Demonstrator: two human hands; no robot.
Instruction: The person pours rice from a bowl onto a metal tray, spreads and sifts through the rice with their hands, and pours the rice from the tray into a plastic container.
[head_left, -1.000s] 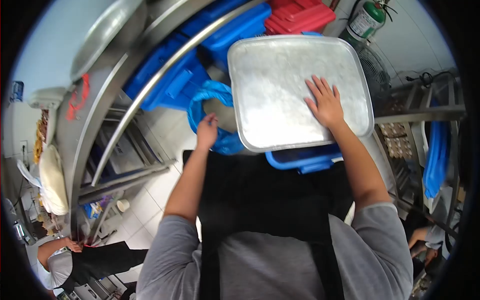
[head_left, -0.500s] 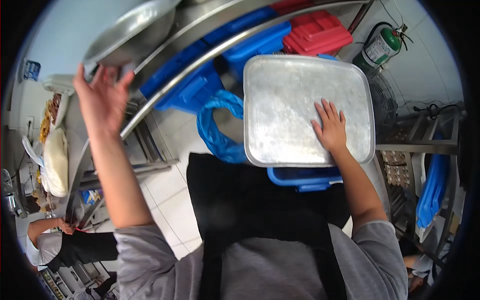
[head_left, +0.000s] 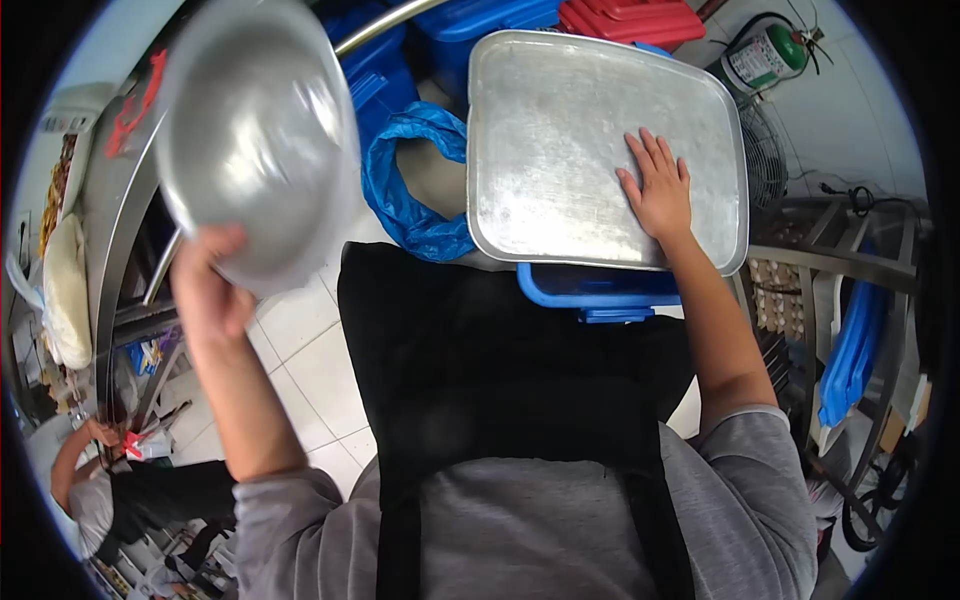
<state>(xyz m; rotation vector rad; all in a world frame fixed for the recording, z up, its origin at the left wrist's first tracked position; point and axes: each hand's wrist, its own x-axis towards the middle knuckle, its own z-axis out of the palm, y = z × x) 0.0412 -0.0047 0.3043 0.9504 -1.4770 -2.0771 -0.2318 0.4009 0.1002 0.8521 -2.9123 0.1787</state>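
A large metal bowl (head_left: pixel 262 140) is tilted in the air at the upper left, its hollow side showing and slightly blurred. My left hand (head_left: pixel 213 285) grips the bowl's near rim. At the centre right, my right hand (head_left: pixel 660 190) lies flat with fingers spread on a silver metal tray (head_left: pixel 560 150). That tray rests over a blue-rimmed container (head_left: pixel 590 300), whose near edge sticks out below it. Between bowl and tray is an open blue plastic bag (head_left: pixel 385 185), its mouth in a ring.
Blue bins (head_left: pixel 385 85) and a red bin (head_left: pixel 635 22) stand behind the tray. A fire extinguisher (head_left: pixel 765 60) and a fan (head_left: pixel 762 155) are at the right, above a rack (head_left: pixel 840 262) with egg cartons. Another person (head_left: pixel 90 500) is at the lower left.
My left hand moved from beside the blue bag to the upper left, took hold of the metal bowl and lifted it off the metal counter. My right hand stays on the tray.
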